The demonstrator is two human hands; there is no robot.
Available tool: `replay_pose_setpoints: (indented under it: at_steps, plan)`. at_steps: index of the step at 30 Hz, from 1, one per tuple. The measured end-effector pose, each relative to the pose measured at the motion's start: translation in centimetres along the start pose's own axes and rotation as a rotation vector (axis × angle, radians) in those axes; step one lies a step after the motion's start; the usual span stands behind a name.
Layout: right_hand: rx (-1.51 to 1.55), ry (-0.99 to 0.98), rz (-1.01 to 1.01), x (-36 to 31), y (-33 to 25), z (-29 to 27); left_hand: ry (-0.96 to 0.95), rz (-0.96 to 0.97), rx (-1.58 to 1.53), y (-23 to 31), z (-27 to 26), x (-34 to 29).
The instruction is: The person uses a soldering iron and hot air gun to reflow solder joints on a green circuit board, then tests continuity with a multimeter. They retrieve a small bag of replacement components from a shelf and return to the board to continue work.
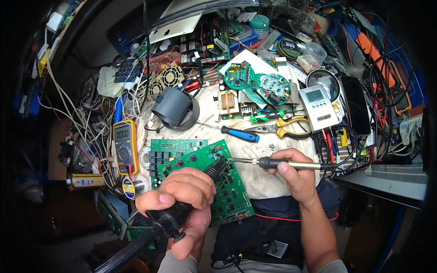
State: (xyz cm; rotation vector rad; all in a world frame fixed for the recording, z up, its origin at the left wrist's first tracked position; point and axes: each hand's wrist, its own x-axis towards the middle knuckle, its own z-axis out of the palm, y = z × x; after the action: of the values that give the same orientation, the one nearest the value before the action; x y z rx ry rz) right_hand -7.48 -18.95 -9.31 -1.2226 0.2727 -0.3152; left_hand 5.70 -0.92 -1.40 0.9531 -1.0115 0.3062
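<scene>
My left hand [184,193] is wrapped round a black wand-shaped tool [216,170] with a tapered, ribbed front end. A thick black shaft or hose runs from its rear toward the lower left; its exact kind is unclear. Held pencil-fashion in my right hand [296,175] is a soldering iron [289,164], its thin metal tip pointing left. Both tool ends meet or nearly meet over a green circuit board [236,200], near its upper right edge. Whether the iron touches the board cannot be told. Another green board [159,145] lies partly beneath it.
A yellow multimeter [125,148] and a solder spool [129,186] lie left of the boards. Beyond them are a grey cylinder [173,107], a blue-black screwdriver [241,134], yellow-handled pliers [291,126] and a white display unit [317,107]. Cables and electronic parts crowd the edges.
</scene>
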Motion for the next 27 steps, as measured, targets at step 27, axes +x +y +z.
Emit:
replay_pose_setpoints:
  at_steps: [27]
  plan:
    - [0.396, 0.172, -0.169, -6.1, -7.7, -0.6, 0.252, -0.348, -0.027, 13.9, -3.3, -2.3]
